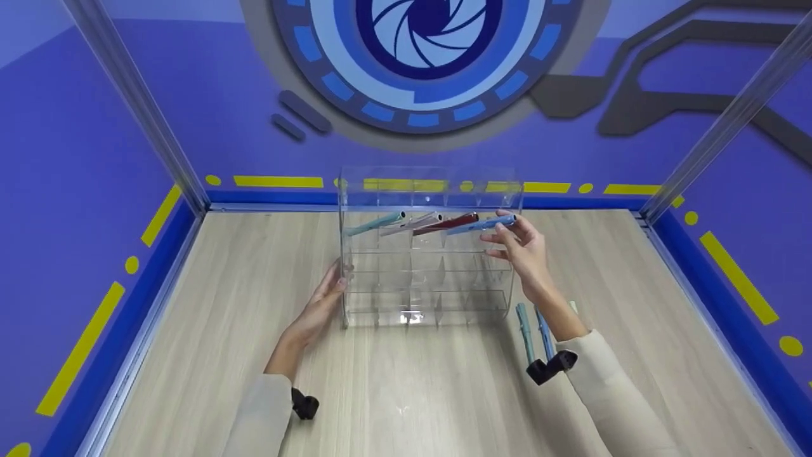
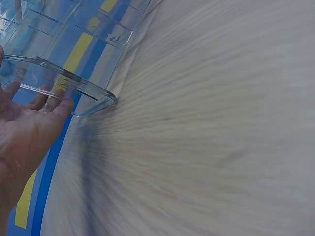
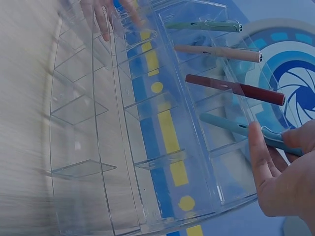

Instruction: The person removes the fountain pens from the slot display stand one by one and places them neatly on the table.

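Note:
A clear acrylic organizer (image 1: 426,251) with several compartments stands upright on the table. My right hand (image 1: 523,251) pinches a blue pen (image 1: 485,223) near its clip end, at the right of an upper row. The pen's other end lies inside the compartment. Left of it in that row slant a dark red pen (image 3: 236,90), a pale pinkish pen (image 3: 221,52) and a teal pen (image 3: 204,25). My left hand (image 1: 321,304) rests against the organizer's left side, its fingers touching the panel (image 2: 98,98).
More pens lie on the table at the right, a teal pen (image 1: 524,327) and a blue pen (image 1: 544,333) among them; my right forearm partly covers this group. Behind the organizer rises a blue printed wall (image 1: 222,95). Side walls edge the wooden table (image 1: 393,393).

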Available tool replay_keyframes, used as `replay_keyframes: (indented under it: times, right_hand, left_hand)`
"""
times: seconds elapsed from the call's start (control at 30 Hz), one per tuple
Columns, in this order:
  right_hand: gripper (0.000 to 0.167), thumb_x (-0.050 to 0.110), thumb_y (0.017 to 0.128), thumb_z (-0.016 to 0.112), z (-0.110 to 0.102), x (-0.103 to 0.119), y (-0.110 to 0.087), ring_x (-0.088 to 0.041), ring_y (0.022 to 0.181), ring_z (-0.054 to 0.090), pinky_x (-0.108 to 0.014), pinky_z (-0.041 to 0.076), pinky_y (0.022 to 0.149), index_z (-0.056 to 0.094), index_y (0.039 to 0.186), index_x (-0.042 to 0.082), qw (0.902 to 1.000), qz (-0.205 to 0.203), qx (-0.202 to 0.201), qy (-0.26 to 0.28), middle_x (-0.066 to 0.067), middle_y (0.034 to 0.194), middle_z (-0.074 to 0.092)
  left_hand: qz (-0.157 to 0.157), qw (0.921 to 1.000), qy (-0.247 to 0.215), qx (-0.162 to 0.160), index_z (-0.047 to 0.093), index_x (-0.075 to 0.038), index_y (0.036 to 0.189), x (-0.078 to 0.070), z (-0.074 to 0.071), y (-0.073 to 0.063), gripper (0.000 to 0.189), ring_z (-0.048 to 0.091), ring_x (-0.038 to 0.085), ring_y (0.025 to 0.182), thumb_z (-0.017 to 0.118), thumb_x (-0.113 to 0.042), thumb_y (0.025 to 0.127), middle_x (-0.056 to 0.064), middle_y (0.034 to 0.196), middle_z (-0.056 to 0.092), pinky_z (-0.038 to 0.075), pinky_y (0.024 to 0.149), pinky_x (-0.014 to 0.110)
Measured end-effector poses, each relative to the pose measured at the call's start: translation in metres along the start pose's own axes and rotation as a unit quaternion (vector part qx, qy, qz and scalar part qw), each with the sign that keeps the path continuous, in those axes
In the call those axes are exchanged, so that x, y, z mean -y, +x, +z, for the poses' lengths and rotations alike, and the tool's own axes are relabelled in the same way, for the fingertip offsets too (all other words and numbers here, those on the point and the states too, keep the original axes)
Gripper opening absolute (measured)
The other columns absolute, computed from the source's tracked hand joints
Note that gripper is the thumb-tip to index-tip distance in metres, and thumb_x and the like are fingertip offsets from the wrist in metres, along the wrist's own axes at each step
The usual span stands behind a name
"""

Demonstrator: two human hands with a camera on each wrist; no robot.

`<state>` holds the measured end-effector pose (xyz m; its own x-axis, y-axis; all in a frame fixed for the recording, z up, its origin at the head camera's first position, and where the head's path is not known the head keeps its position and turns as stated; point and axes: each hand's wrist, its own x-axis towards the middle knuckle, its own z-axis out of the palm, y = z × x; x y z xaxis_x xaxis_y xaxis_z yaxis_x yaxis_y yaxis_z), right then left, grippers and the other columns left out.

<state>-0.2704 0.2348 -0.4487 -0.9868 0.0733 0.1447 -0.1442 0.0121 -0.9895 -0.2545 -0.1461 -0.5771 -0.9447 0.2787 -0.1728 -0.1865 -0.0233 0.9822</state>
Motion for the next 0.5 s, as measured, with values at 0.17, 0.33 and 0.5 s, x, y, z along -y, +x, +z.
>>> replay_keyframes:
  times: [0.17, 0.33, 0.5]
  right_hand:
    - [0.037, 0.013, 0.107, 0.055, -0.003, 0.001, -0.003, -0.01, 0.094, 0.075, -0.028, 0.065, 0.076, 0.054, 0.142, 0.003, 0.9995, -0.024, -0.005, 0.018, 0.003, 0.112, 0.071]
    - [0.04, 0.011, 0.106, 0.056, -0.007, 0.005, -0.008, -0.011, 0.098, 0.074, -0.028, 0.065, 0.079, 0.053, 0.143, -0.001, 0.9979, -0.052, -0.006, 0.039, 0.003, 0.113, 0.071]
    - [0.04, 0.011, 0.106, 0.055, -0.017, 0.011, -0.013, -0.01, 0.1, 0.073, -0.027, 0.064, 0.08, 0.051, 0.144, 0.0, 0.9957, -0.07, -0.022, 0.056, 0.004, 0.113, 0.071]
  left_hand:
    - [0.006, 1.0, 0.0, 0.008, 0.003, -0.029, 0.166, -0.001, 0.001, 0.0, 0.07, -0.004, 0.03, 0.162, 0.041, -0.046, 0.109, 0.004, 0.175, -0.003, -0.002, 0.132, 0.053]
    - [0.009, 0.9999, 0.001, 0.006, 0.004, -0.03, 0.166, -0.003, 0.002, -0.001, 0.067, -0.001, 0.029, 0.162, 0.039, -0.042, 0.111, 0.003, 0.175, 0.002, -0.002, 0.132, 0.052]
    - [0.012, 0.9999, -0.004, 0.003, 0.006, -0.029, 0.166, -0.001, 0.001, 0.0, 0.065, -0.002, 0.029, 0.162, 0.04, -0.039, 0.111, 0.003, 0.175, 0.001, -0.002, 0.132, 0.052]
